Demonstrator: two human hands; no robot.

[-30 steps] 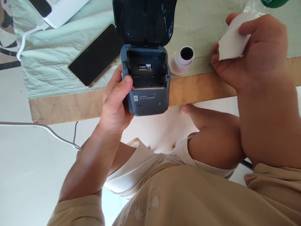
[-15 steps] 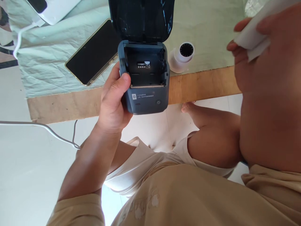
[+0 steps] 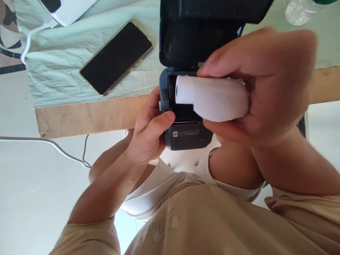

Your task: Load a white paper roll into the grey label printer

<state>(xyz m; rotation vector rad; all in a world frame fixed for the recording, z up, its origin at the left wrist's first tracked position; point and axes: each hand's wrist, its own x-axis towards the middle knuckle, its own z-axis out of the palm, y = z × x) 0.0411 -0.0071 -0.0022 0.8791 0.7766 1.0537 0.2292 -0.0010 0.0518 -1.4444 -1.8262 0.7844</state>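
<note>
Wrapped around the left side of a dark blue label printer [image 3: 187, 138] is my left hand [image 3: 150, 131], its thumb on the rim of the paper bay. The printer's black lid [image 3: 196, 42] stands swung back, so the bay lies exposed. My right hand [image 3: 268, 85] grips a white paper roll [image 3: 220, 95] by its right end, with a loose flap of paper hanging down. The roll is held lengthwise over the bay; whether it touches the inside cannot be seen. The printer's right side is hidden behind my right hand and the roll.
A smartphone [image 3: 117, 58] in a clear case lies on the green cloth [image 3: 61, 81] at left. Behind it is a white device [image 3: 70, 10] with a cable. A clear plastic bottle [image 3: 300, 12] is at the far right. The table's wooden edge [image 3: 85, 118] runs in front.
My right hand has brought the paper roll leftward from the far right to over the open bay. The printer has shifted right and nearer to me in my left hand.
</note>
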